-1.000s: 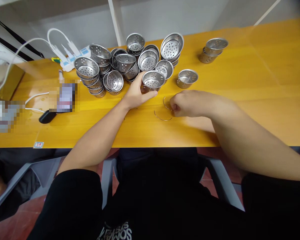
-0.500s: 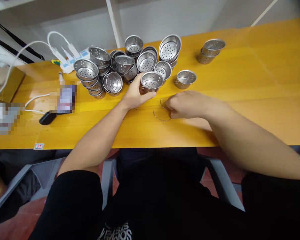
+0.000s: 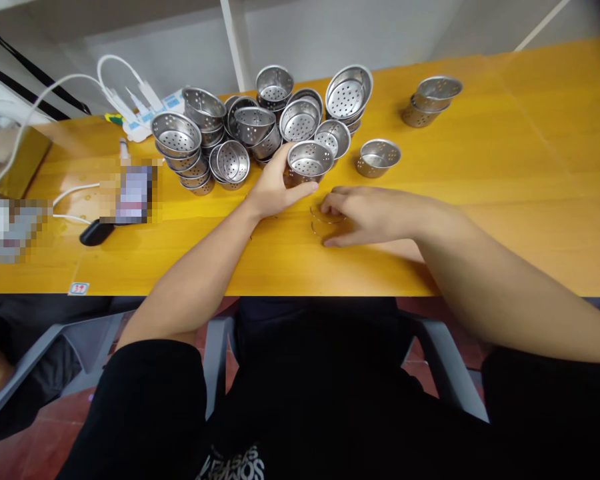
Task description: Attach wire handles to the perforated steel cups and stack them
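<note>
My left hand (image 3: 275, 190) is wrapped round the side of a perforated steel strainer basket (image 3: 310, 160), which it holds upright just in front of the other baskets. My right hand (image 3: 363, 217) is low over the table, thumb and fingers apart. A thin curved wire (image 3: 320, 233) lies at its fingertips, between finger and thumb; part of it is hidden behind the hand. A lone basket (image 3: 379, 159) stands just beyond my right hand.
Several stacked and tilted strainer baskets (image 3: 176, 135) crowd the back of the table. Two nested baskets (image 3: 420, 117) stand farther right. To the left are a phone (image 3: 134, 193), a black plug-like piece (image 3: 96, 233), white cables and a power strip (image 3: 140, 130).
My right hand's fingers have opened from a closed grip at the wire, and the wire has shifted slightly and turned. My left hand keeps its hold on the strainer basket.
</note>
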Demonstrator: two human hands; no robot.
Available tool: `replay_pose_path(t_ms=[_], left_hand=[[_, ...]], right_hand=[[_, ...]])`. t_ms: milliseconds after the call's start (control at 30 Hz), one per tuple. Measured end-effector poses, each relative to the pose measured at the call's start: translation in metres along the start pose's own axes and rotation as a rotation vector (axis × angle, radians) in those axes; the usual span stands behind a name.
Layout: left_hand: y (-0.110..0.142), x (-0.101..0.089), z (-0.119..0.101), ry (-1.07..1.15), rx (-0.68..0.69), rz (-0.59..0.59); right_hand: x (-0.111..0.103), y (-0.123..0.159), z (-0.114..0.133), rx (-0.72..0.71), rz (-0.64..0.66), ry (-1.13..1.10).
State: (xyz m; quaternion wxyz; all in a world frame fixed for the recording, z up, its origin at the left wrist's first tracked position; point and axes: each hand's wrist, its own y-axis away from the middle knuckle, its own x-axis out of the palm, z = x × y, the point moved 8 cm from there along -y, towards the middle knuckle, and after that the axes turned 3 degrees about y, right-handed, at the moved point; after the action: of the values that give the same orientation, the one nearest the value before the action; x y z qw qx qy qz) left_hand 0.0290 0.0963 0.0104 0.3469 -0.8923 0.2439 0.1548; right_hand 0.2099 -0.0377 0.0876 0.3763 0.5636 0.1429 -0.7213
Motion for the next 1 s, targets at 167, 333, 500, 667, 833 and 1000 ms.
replay_pose_path(t_ms=[167, 333, 500, 667, 833, 1000], left_hand=[[0.001, 0.001, 0.000, -0.014, -0.032, 0.009], [0.001, 0.001, -0.001, -0.005, -0.045, 0.016], [0.001, 0.001, -0.005, 0.037, -0.044, 0.012], [0.002, 0.002, -0.005, 0.053, -0.030, -0.005], [0.002, 0.002, -0.002, 0.047, -0.044, 0.007], [0.003, 0.003, 0.001, 0.050, -0.045, 0.030]], right_hand=[[0.005, 0.006, 0.006, 0.076, 0.101, 0.124], [0.007, 0.007, 0.011, 0.146, 0.149, 0.212], [0.007, 0.003, 0.027, 0.141, 0.162, 0.332], [0.009, 0.001, 0.040, 0.074, 0.188, 0.457], [0.009, 0.002, 0.037, -0.010, 0.148, 0.432], [0.010, 0.002, 0.034, -0.025, 0.150, 0.405]])
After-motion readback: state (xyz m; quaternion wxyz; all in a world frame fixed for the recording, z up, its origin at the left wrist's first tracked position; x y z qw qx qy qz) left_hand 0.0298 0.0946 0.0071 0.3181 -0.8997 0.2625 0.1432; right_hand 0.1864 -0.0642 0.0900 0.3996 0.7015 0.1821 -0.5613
